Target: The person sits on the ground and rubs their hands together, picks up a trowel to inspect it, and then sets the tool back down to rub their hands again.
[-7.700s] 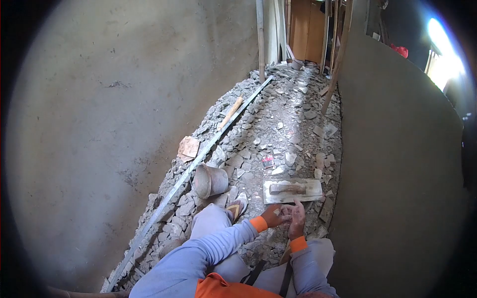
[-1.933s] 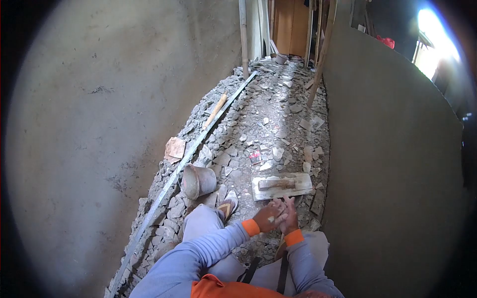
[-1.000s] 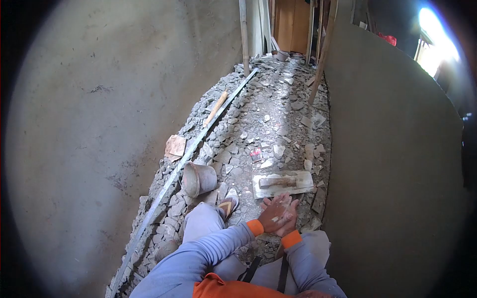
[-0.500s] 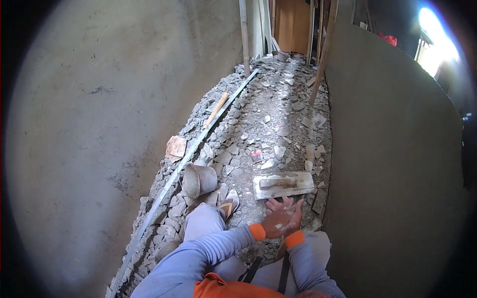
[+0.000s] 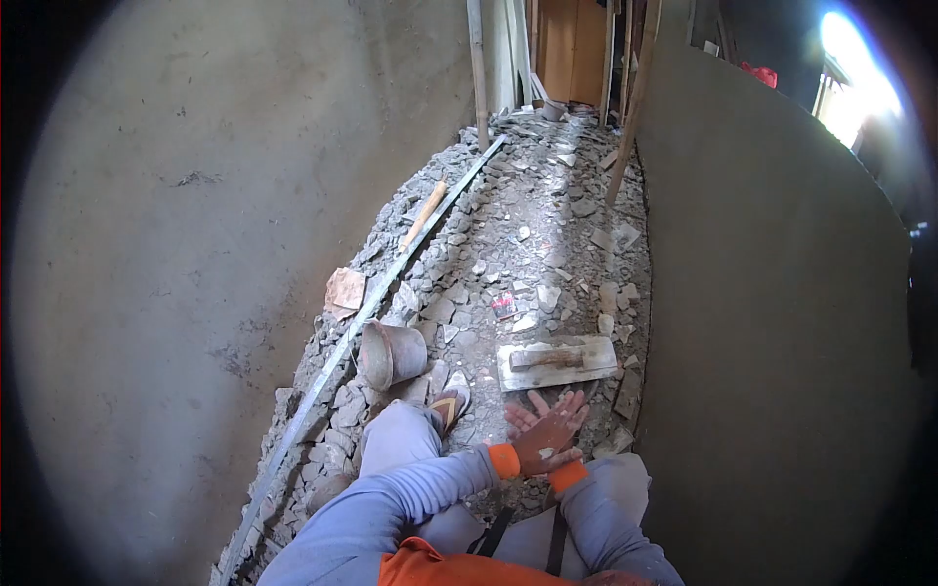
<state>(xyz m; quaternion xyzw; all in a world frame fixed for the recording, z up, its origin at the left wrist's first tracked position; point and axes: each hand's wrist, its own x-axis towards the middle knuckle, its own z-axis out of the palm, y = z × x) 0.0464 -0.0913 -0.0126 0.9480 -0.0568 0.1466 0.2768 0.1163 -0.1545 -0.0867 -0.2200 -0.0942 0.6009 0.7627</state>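
My left hand (image 5: 553, 436) lies across my right hand (image 5: 520, 416), palms together, with the fingers of both stretched out. Light residue shows on the skin. Neither hand holds a tool. Just beyond the fingertips, a plastering float (image 5: 592, 367) lies on the rubble with its worn wooden handle facing up. Part of my right hand is hidden under the left. Both hands are above the ground between my knees.
A bucket (image 5: 399, 354) lies tipped to the left near my sandalled foot (image 5: 450, 400). A long metal straightedge (image 5: 337, 356) runs along the rubble, with a wooden stick (image 5: 424, 215) beside it. Plastered walls (image 5: 772, 293) flank the passage; bamboo poles (image 5: 633, 103) stand farther ahead.
My hands have slid across each other, the left moving over the right. The right fingers now stick out to the left. The float and bucket have stayed put.
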